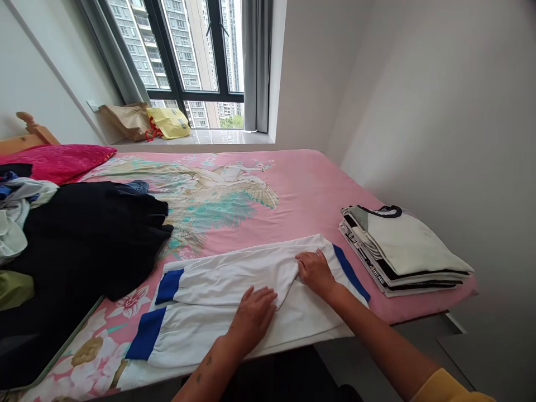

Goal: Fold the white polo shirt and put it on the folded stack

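A white garment with blue bands (234,279) lies spread across the near part of the bed. Two blue cuffs show at its left end and a blue strip runs along its right end. My left hand (254,315) rests flat on the middle of the cloth, fingers stretched out. Further right, my right hand (315,272) has its fingers bent and closed on the fabric near the upper edge, where a crease runs down from the fingertips. Beside it on the right, a stack of folded shirts (419,245) sits at the bed's corner.
Black clothing (79,234) and other loose clothes (17,206) are heaped at left, before a magenta pillow (71,159). Pink floral bedding (301,184) covers the bed. A brown paper bag (128,121) and a yellow bag (171,123) stand on the windowsill.
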`<move>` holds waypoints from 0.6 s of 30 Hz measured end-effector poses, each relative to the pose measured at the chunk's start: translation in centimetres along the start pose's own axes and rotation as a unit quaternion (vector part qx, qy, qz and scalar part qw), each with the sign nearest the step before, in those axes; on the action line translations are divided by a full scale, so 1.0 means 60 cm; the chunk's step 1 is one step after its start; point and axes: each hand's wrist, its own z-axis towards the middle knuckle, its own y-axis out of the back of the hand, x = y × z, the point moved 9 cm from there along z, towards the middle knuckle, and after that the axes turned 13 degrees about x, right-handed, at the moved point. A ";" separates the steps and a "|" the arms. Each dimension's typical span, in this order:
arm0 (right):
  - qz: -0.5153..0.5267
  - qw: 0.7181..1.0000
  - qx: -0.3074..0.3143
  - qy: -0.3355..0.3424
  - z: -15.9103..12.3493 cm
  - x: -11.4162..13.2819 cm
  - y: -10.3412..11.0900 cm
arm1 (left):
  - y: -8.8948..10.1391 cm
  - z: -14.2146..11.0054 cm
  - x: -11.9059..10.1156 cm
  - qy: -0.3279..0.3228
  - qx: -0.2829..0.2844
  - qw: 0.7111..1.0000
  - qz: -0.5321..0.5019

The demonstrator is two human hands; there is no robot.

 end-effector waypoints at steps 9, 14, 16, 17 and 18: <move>-0.007 0.997 0.071 0.013 -0.037 0.070 -0.092 | 0.032 -0.048 0.173 0.176 0.025 0.978 0.107; -0.002 1.000 0.001 -0.017 -0.022 0.058 -0.054 | 0.064 -0.096 0.202 0.206 -0.034 0.972 0.112; 0.001 0.999 -0.009 -0.044 -0.012 0.061 -0.059 | 0.065 -0.089 0.175 0.175 -0.052 0.978 0.104; -0.003 0.998 -0.007 -0.062 -0.010 0.063 -0.070 | 0.061 -0.081 0.160 0.156 -0.051 0.981 0.099; -0.013 0.997 -0.004 -0.078 -0.010 0.066 -0.083 | 0.055 -0.073 0.148 0.140 -0.045 0.985 0.095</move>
